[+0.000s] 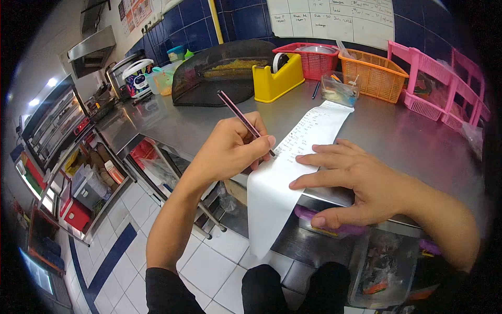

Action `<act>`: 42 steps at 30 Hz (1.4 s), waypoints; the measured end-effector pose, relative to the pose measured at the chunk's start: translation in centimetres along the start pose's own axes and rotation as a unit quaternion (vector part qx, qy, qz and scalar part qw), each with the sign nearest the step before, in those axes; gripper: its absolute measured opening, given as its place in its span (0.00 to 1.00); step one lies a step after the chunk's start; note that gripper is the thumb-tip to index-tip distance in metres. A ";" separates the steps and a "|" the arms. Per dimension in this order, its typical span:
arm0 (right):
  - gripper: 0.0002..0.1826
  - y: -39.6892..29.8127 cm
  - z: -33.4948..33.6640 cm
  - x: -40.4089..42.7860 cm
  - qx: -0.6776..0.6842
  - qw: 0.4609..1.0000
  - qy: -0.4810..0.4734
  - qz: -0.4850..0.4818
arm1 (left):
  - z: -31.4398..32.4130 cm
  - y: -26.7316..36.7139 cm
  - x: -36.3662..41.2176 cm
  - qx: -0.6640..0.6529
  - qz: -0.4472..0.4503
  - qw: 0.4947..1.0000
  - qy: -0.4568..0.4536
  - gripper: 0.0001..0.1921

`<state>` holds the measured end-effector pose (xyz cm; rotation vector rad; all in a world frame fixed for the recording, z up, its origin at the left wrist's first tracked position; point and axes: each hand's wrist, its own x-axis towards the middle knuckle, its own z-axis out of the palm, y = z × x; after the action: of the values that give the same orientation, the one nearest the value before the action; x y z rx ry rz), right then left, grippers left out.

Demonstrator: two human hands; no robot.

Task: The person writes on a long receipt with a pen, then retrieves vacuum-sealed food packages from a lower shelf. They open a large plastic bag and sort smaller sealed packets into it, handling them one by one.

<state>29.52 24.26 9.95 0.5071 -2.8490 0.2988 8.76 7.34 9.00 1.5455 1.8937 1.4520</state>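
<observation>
A long strip of white paper [292, 157] lies across the front edge of the stainless steel table [392, 137], its lower end hanging below the edge. Rows of handwriting cover its upper part. My left hand [239, 147] grips a dark pencil or pen with pink stripes [241, 115], its tip down at the paper near the lowest written rows. My right hand [353, 180] is spread, with fingertips resting on the strip's right side and the thumb lower, past the table edge. The far end of the strip reaches a small clear container [340, 91] of small items.
A yellow tape dispenser [278, 80], a black mesh food cover [215, 74], red [313, 64] and orange [372, 76] baskets and a pink plastic rack [435, 86] stand along the back. A pen [315, 90] lies near the dispenser. Below is a shelf with plastic containers [382, 271].
</observation>
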 end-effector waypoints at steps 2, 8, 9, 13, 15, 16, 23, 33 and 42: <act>0.31 -0.1 0.0 0.0 0.001 1.000 0.000 0.001 | 0.0 0.1 0.0 0.006 0.008 1.000 -0.007 0.12; 0.31 0.1 0.2 0.0 -0.010 1.000 0.005 -0.002 | 0.0 0.0 0.2 -0.016 -0.001 1.000 -0.011 0.12; 0.30 0.3 0.3 0.0 -0.008 1.000 0.011 -0.005 | 0.0 -0.2 0.3 -0.017 -0.001 1.000 -0.015 0.12; 0.30 0.7 0.5 0.0 -0.008 1.000 0.022 -0.010 | -0.2 -0.3 0.5 -0.007 0.011 1.000 -0.010 0.11; 0.31 0.7 0.6 -0.2 -0.001 0.999 0.029 -0.014 | -0.1 -0.2 0.2 -0.004 -0.006 1.000 -0.006 0.10; 0.31 0.6 0.7 -0.2 0.001 0.999 0.031 -0.013 | -0.2 -0.2 0.1 -0.008 -0.004 1.000 0.000 0.10; 0.32 0.4 1.0 -0.8 -0.012 0.999 0.036 -0.017 | 0.2 -0.4 0.1 0.006 0.027 1.000 -0.014 0.09; 0.20 -8.1 2.3 -4.1 -0.435 0.886 0.154 -0.054 | 1.0 -0.7 1.3 0.033 0.026 0.989 0.140 0.14; 0.21 8.2 24.9 -12.8 0.017 0.908 -0.039 0.416 | -0.5 -3.1 2.9 0.099 -0.045 0.974 0.201 0.15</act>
<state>33.53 29.85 -18.38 -0.7494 -2.9702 0.4666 5.58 9.84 7.62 1.2948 2.3678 1.6776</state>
